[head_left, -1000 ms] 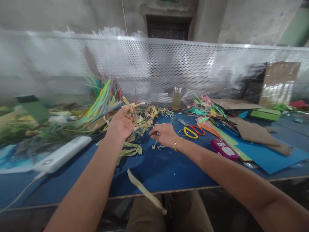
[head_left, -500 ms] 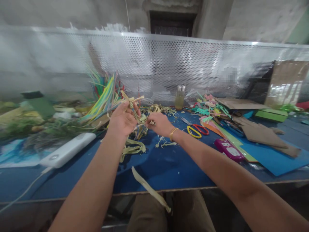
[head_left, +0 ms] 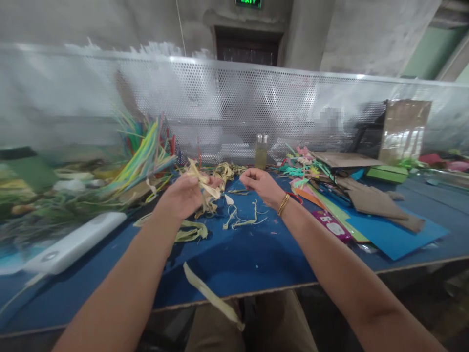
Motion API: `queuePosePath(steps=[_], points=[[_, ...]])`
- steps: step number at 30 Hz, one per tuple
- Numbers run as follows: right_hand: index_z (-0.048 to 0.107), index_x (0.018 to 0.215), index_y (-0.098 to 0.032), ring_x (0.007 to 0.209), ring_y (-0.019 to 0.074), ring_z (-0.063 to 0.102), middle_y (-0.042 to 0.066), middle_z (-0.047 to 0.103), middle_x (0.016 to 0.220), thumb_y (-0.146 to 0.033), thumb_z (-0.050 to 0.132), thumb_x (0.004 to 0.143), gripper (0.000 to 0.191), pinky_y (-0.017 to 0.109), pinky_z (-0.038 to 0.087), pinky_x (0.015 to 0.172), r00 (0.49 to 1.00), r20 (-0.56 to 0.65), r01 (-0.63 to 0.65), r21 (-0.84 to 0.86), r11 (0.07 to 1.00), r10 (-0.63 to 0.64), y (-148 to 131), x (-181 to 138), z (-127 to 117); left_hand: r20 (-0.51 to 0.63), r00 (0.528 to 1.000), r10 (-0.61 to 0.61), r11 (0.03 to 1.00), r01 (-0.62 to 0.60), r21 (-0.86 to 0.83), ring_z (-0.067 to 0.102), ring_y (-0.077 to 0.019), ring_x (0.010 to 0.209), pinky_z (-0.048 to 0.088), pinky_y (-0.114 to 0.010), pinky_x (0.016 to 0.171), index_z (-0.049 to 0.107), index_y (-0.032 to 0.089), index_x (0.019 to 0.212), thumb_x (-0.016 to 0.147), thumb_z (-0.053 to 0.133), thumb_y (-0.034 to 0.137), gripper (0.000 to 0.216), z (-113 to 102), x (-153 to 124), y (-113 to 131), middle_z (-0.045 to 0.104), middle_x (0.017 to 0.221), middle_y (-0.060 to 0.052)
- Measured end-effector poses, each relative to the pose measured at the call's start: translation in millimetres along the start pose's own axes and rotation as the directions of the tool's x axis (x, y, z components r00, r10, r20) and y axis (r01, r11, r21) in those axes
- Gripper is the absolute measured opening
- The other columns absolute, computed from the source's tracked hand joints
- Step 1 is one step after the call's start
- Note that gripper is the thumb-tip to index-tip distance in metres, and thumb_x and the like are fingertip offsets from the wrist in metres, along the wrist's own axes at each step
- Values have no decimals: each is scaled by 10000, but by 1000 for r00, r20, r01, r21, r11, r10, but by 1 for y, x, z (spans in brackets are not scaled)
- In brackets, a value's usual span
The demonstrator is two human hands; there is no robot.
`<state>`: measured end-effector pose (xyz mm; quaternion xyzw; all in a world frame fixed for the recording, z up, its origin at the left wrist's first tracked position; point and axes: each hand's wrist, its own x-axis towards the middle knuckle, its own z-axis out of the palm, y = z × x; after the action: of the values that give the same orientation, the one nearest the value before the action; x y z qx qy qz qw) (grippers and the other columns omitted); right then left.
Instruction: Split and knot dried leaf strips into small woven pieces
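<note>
My left hand (head_left: 183, 196) is closed on a bundle of pale dried plant strips (head_left: 205, 185), raised a little over the blue table. Some strips stick out past the fingertips, and blur hides how they are joined. To the right and apart from it, my right hand (head_left: 263, 186) has thumb and fingers pinched together; anything between them is too small to make out. More pale strips (head_left: 192, 232) lie below my left hand, with thin curled shreds (head_left: 247, 221) between the forearms. One wide strip (head_left: 212, 296) hangs over the near table edge. Scissors show only a red handle part (head_left: 296, 197) behind my right wrist.
Colourful thin stems (head_left: 146, 156) and a white device with a cable (head_left: 78, 242) are at left. A small bottle (head_left: 261, 154) stands by the perforated metal screen (head_left: 271, 98). At right lie a purple packet (head_left: 331, 226), blue paper (head_left: 399, 239) and brown cardboard (head_left: 379, 198).
My right hand has moved right, away from the strip bundle, which stays in my left hand. The view has shifted, and my right wrist now hides most of the scissors.
</note>
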<state>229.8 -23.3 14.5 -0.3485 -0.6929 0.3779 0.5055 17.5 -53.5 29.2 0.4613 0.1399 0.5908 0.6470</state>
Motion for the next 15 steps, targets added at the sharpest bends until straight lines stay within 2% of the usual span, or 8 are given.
queuePosePath(steps=[5,8,9,11,13,15], points=[[592,738,-163,646,89,498,-9,585,700,-391,619,741,230,237,417,652,995,89,48,-65,997,-43,-9,-7,11,104,992,-75,981,54,188,616,-197,734,495,-329,723,652,166,607,572,687,132,59,0,-1,-18,626,666,-61],[588,707,-158,665,103,510,-3,587,686,-412,633,729,259,246,417,655,1000,11,7,-106,994,-6,-3,-7,10,210,975,-74,988,42,152,596,-187,766,488,-326,734,652,161,622,598,698,177,54,-5,-1,-17,622,691,-55],[579,697,-159,670,108,517,-1,587,681,-417,633,730,266,248,418,649,999,-24,-35,-64,997,34,-1,-6,7,236,970,-53,993,26,118,588,-181,780,486,-326,746,649,158,627,605,699,191,64,-7,0,-14,618,697,-48],[564,702,-163,697,121,546,12,601,700,-424,618,750,271,254,431,645,990,-38,-132,143,981,139,4,-3,-1,258,966,12,999,-24,45,569,-162,792,482,-317,762,642,149,639,609,702,197,83,-12,1,-5,607,697,-29],[555,727,-172,734,132,575,29,621,741,-433,584,784,270,268,456,658,979,15,-192,410,892,203,3,-1,-13,240,968,78,997,-78,-10,552,-142,784,478,-315,774,638,141,654,607,700,183,89,-16,3,4,598,694,-11],[537,719,-181,740,134,586,27,617,734,-434,564,808,270,288,481,687,981,34,-176,581,795,193,-2,0,-28,208,972,114,993,-108,-36,541,-130,774,476,-311,772,634,141,653,599,699,175,91,-19,4,10,597,692,-1]])
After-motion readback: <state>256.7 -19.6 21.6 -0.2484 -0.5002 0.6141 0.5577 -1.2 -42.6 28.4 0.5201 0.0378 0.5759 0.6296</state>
